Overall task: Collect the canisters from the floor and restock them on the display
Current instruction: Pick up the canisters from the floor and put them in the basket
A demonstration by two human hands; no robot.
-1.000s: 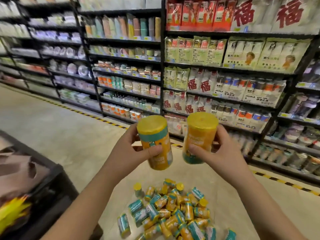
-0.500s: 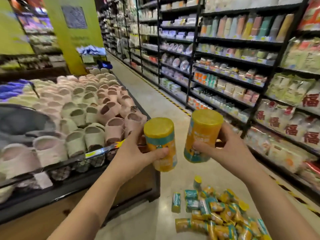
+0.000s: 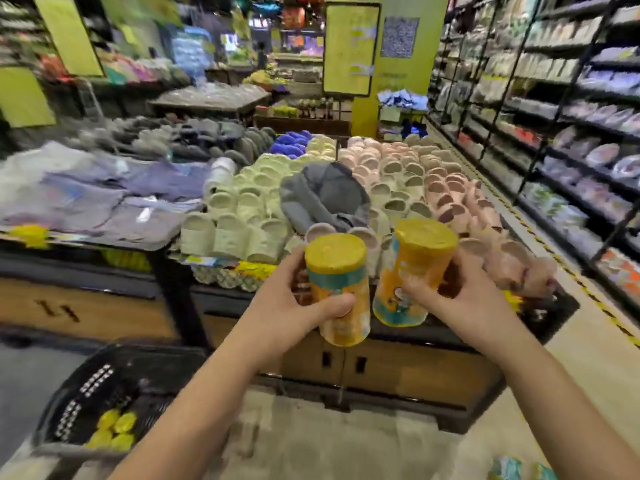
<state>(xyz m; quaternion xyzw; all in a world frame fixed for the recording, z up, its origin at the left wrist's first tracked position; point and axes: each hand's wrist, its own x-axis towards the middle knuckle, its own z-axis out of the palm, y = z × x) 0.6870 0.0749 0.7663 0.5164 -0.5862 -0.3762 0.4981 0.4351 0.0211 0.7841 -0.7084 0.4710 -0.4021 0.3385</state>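
The carrying step seems in hand. The left hand (image 3: 287,306) curls round the left canister (image 3: 337,285) and the right hand (image 3: 460,303) grips the right canister (image 3: 412,271), both near upright, just beside each other. They are smooth cylinders with matte yellow lids and glossy orange-and-teal wrappers. At twelve o'clock is a table (image 3: 433,368) of soft slippers (image 3: 391,188). The next move, I judge, calls for finding the canisters' own display.

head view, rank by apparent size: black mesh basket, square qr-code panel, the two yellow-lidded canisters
black mesh basket
yellow-lidded canister in left hand, other canister in right hand: alike, unranked
square qr-code panel, far off
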